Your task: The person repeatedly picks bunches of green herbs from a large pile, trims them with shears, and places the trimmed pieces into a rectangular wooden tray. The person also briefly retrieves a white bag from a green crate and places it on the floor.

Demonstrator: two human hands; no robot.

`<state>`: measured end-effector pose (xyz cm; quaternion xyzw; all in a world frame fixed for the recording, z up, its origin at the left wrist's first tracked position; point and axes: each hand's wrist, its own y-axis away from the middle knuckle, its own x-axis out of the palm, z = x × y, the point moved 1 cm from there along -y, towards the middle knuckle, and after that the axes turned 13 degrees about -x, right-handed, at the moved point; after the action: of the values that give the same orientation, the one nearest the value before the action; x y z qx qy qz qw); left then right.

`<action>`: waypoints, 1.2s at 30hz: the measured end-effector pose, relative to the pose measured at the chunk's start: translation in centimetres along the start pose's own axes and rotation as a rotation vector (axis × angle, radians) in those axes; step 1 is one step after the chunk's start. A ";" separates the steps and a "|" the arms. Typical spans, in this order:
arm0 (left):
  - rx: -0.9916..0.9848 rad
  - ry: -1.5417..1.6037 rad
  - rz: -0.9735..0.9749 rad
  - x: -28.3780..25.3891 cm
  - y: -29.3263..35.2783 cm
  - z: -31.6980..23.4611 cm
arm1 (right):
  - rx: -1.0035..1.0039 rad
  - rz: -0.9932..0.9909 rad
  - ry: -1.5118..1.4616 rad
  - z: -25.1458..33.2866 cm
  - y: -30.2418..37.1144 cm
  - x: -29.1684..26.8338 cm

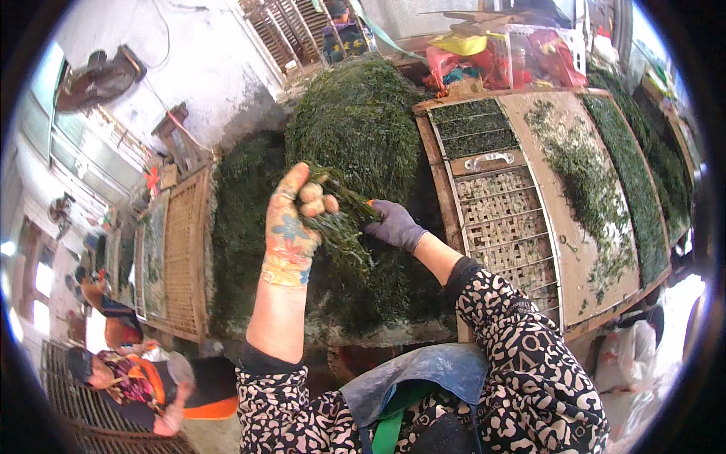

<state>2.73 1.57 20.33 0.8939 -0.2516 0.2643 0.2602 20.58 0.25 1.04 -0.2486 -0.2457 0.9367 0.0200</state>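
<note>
Seaweed [344, 242], in one loose dark-green bunch, was held up between two gloved hands, in front of one large mound [355, 121] of similar strands. The left hand [291, 223], in one flower-patterned glove, had one finger pointing upward and the others curled narrowly against the near side of the bunch. The right hand [397, 225], in one purple glove, touched the bunch's other side; its fingertips were partly hidden among the strands, so whether they were pinched or parted could not be told. Loose ends of the bunch hung below the left hand.

To the right lay one wire rack [505, 218] over one woven panel [507, 246], with one clear handle [490, 160] near its upper end. Beside it was one brown board [544, 163], on which green scraps were scattered. One woven wooden screen [185, 261] stood on the left, and one dark fan [98, 79] hung near the upper left. At least two other people were visible: one co-worker [125, 378] at the lower left and one person [344, 34] at the top, partly behind bars.
</note>
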 end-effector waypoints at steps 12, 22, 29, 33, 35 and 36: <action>0.886 -0.612 0.411 13.0 8.9 -18.6 | 0.386 0.192 0.359 -5.1 6.2 -0.4; 0.473 -0.665 0.125 5.0 6.3 -8.7 | -0.324 -0.066 -0.388 10.4 -5.8 -5.8; 0.115 -0.081 0.153 -2.6 6.2 -4.4 | 0.094 0.291 -0.567 12.9 -5.6 -0.5; 0.246 -0.003 0.257 -10.1 6.7 -4.2 | 0.359 0.378 -0.377 3.9 0.3 0.0; 0.377 0.047 0.301 -12.5 7.4 -5.0 | 0.556 0.232 -0.485 0.5 2.6 0.0; 0.451 0.146 0.253 -13.3 7.6 -4.8 | 0.859 -0.136 -0.668 -0.4 3.4 0.4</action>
<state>-13.15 3.04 18.32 0.8693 -0.2767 0.4079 0.0371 20.68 -2.43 -1.06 0.1093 0.1502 0.9774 0.1012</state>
